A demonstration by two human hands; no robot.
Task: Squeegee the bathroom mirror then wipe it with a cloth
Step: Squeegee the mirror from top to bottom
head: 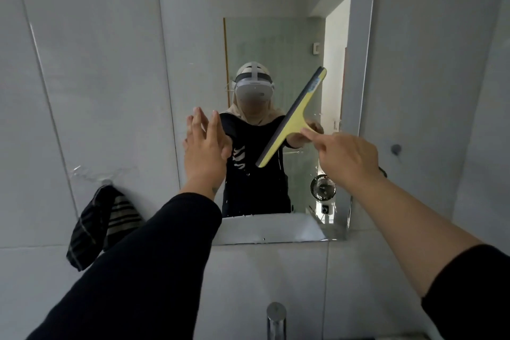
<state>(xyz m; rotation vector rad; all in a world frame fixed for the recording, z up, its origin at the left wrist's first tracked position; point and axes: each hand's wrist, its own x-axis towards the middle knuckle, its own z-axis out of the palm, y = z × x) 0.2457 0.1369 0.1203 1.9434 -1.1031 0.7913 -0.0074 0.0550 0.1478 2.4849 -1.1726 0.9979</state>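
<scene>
At mirror centre, a yellow squeegee [293, 116] lies against the bathroom mirror [193, 36], blade tilted: long axis runs from about 1 o'clock (top end) down to 7 o'clock (bottom end). The dark rubber edge faces 10–11 o'clock and the handle stub sticks out toward 4 o'clock into the right hand [346, 156]. Right hand is clasped around the handle, index finger laid along it pointing at the blade; the rest of the handle is hidden under the hand. So the blade sits at roughly 10 o'clock from the grip.

Left hand [205, 143] is empty, fingers spread and flat, up at the mirror's left part, at 9 o'clock from the squeegee, near but apart from the blade's lower end. Can't tell whether the palm touches the glass.

Striped cloth [102, 222] hangs from a hook on the tiled wall [82, 63], at 7–8 o'clock from the left hand and well apart from the squeegee. Left hand is the nearer one to it. Faucet [276, 317] is at bottom centre, below the mirror.

Judgement: squeegee stage in progress, cloth wipe not yet started. Water drops show on the lower glass near the bottom edge, so a downward pull seems likely next. With the blade this tilted, it would need levelling or the stroke would run along the 1–7 diagonal. The free left hand is best placed to fetch the cloth.
</scene>
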